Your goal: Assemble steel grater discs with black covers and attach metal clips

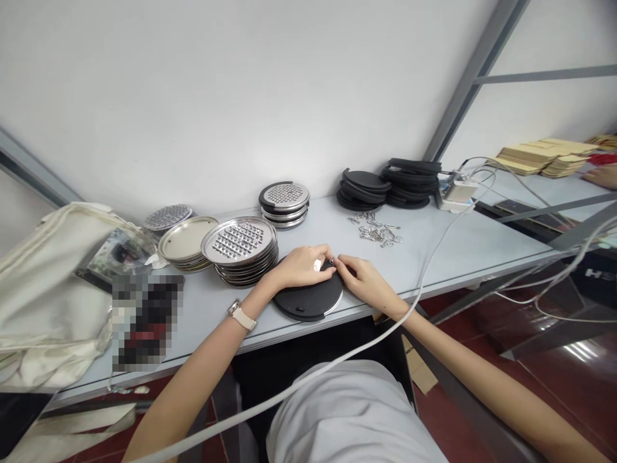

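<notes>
A round black disc [308, 297] with a metal rim lies flat at the table's front edge, a small dark hole near its front. My left hand [304, 266] rests over its back part, thumb and finger pinched on a small metal clasp [332, 261] at the rim. Something white shows on that hand. Against the disc's right back edge, my right hand [360, 278] has its fingertips closed beside the clasp; what they grip is hidden. Behind the hands lies a loose heap of small metal clasps [378, 233].
To the left stand a stack of metal grater discs [240, 241] and a stack of plain lids [187, 239]. Grater discs with black edging [285, 196] and black discs [364, 183] stand along the wall. A white cable [427, 263] hangs across my right forearm.
</notes>
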Demonstrator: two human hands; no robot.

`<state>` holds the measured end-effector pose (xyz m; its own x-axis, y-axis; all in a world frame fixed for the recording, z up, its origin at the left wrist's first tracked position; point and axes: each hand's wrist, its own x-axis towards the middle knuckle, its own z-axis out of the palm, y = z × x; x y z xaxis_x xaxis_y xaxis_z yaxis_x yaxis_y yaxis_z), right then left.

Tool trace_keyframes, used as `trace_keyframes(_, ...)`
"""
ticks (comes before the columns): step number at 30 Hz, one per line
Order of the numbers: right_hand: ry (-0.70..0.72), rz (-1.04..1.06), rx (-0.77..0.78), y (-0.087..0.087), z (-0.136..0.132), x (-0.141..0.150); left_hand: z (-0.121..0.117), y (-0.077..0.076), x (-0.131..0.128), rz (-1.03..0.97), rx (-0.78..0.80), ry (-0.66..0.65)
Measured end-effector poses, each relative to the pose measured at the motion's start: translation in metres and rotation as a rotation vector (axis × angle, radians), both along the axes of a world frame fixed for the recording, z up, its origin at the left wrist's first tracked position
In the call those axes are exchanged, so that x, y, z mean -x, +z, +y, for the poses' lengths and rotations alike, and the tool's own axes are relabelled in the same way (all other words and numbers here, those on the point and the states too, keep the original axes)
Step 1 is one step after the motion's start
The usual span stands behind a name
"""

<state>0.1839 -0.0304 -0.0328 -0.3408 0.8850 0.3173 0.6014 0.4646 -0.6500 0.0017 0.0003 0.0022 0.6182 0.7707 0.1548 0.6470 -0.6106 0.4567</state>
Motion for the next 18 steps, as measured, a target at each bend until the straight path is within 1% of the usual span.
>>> trace_keyframes(12,-0.002,0.006,0.004,-0.0001,0.0000,0.0000,0.0001,-0.0002,-0.0001,-0.001,-0.002,-0.004)
trace_keyframes(18,-0.026,0.029,0.028,-0.0007,-0.0002,-0.0009,0.0002,-0.0006,-0.0010,0.004,-0.009,0.003)
